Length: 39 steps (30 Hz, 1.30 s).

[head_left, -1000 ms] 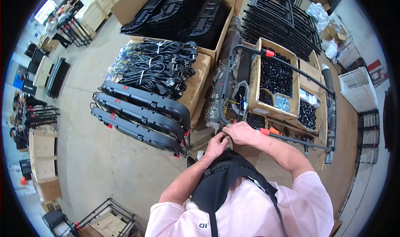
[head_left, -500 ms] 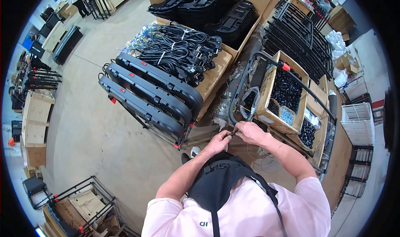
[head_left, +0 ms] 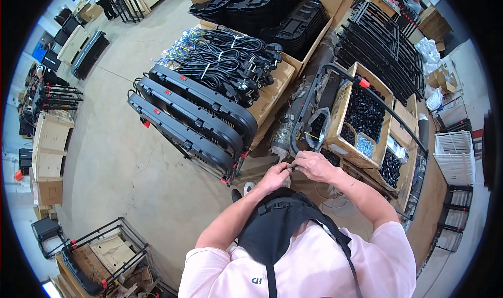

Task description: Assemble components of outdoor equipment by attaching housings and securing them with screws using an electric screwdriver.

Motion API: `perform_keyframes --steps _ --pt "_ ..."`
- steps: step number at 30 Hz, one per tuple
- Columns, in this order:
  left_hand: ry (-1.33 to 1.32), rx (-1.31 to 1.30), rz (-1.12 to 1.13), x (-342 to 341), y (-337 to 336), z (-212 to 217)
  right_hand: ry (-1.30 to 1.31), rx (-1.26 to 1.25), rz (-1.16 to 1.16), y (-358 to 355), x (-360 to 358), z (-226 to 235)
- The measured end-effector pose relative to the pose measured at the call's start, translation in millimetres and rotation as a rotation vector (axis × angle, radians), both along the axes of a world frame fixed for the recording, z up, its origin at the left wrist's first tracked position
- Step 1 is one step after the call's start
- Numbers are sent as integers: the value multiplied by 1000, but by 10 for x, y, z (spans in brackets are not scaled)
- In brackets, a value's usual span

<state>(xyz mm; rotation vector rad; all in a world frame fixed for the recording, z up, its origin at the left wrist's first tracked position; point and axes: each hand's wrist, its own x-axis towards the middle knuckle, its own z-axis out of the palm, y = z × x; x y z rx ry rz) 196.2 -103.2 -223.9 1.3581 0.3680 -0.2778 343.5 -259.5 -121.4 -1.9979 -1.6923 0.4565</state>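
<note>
My left hand (head_left: 275,177) and my right hand (head_left: 315,167) meet in front of my waist, fingers pinched together. A small dark piece shows between the fingertips; it is too small to name, and my fingers cover most of it. Just beyond the right hand is the bent corner of a black tubular frame (head_left: 294,135) with a red fitting (head_left: 364,82). I cannot tell whether that hand touches the tube. Behind the frame a wooden box (head_left: 332,141) holds many small black parts (head_left: 362,111) and a pile of silvery screws (head_left: 365,147).
Left of my hands stand three long black housings (head_left: 188,133) on frames. Bundled black power cables (head_left: 225,62) lie on cardboard behind them, near a carton of black plastic covers (head_left: 293,28). Black frames (head_left: 385,52) are stacked at far right. A white crate (head_left: 455,156) stands at the right.
The whole scene has shifted slightly right and down in the picture. Both hands stay together at the small dark piece, with only slight finger movement.
</note>
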Motion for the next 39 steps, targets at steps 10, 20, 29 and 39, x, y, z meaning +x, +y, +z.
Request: perform_keyframes --steps 10,20,29,39 --pt "101 23 -75 15 88 120 -110 -133 37 95 -11 -77" --pt "119 71 -82 -14 71 -1 49 -147 -119 -78 -204 -304" --pt "199 211 -93 25 27 -49 273 139 -476 -391 -776 -352" --pt "177 134 -264 127 -1 1 346 -525 -1391 -235 -227 -2212"
